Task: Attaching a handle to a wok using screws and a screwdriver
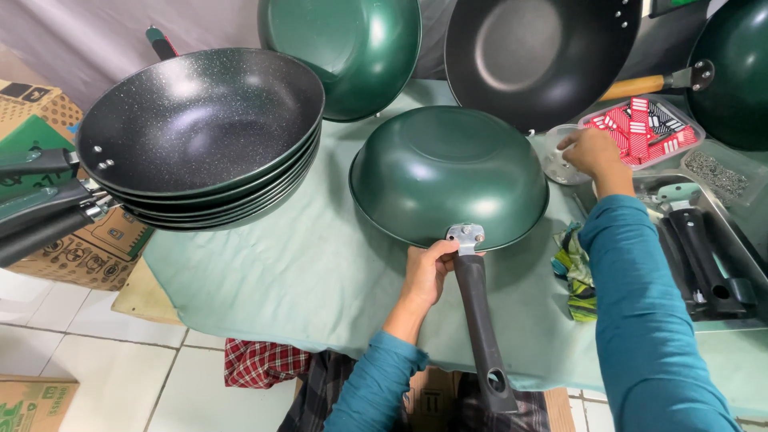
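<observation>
One black pan handle (481, 328) points toward the person, riveted by a silver bracket (466, 238) to a green wok (448, 176) that lies upside down on the pale green tablecloth (304, 280). The left hand (426, 272) grips the top of that handle just below the bracket, fingers curled round it. A crumpled green patterned cloth (578, 276) lies just right of the wok's rim. To the right, a steel tray (740, 320) holds loose black handles (704, 260), at least two.

Farther off, the right hand (592, 152) reaches into a small clear dish (556, 164), fingertips pinched narrow; what it holds I cannot tell. Beside it, a clear plastic box (640, 132) holds red and dark small packets, and another shallow container (720, 172) holds grey small hardware.

On the left stands a stack of about five speckled black woks (200, 128), handles jutting left over cardboard boxes (88, 248). At the back lean three more pans: a green one (344, 48), a black one (536, 56) and a green one with a wooden handle (740, 72).
</observation>
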